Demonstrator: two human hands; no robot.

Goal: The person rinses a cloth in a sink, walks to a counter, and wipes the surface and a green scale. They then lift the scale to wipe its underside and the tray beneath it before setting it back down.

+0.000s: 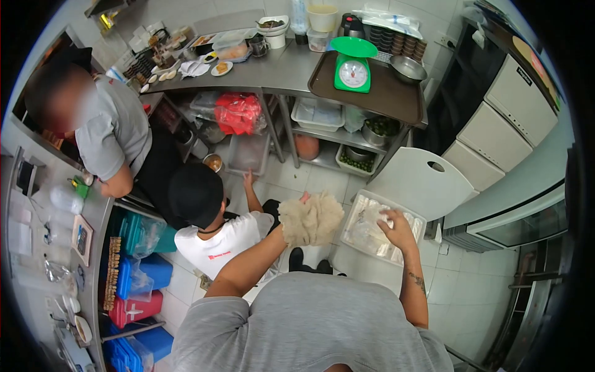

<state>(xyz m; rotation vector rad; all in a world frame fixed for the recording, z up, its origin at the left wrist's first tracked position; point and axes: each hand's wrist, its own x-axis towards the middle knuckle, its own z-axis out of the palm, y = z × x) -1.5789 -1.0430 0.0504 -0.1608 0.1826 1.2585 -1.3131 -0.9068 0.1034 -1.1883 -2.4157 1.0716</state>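
A crumpled beige cloth (312,220) is bunched over my left hand (305,197), which grips it; most of that hand is hidden beneath the fabric. My right hand (398,230) reaches over a white tray (355,234), its fingers curved and apart. Under those fingertips lie rows of white pieces (390,253) and a sheet of clear plastic (370,217). The tray rests on a pale chair seat, and the chair's backrest (421,180) with its oval hole rises just behind it.
One person (214,245) in a black cap crouches close at my left; another (118,118) stands farther left. Ahead, a steel counter (273,74) bears a green scale (353,71) on a brown tray. Storage drawers (496,130) stand right, colored bins (145,273) low left.
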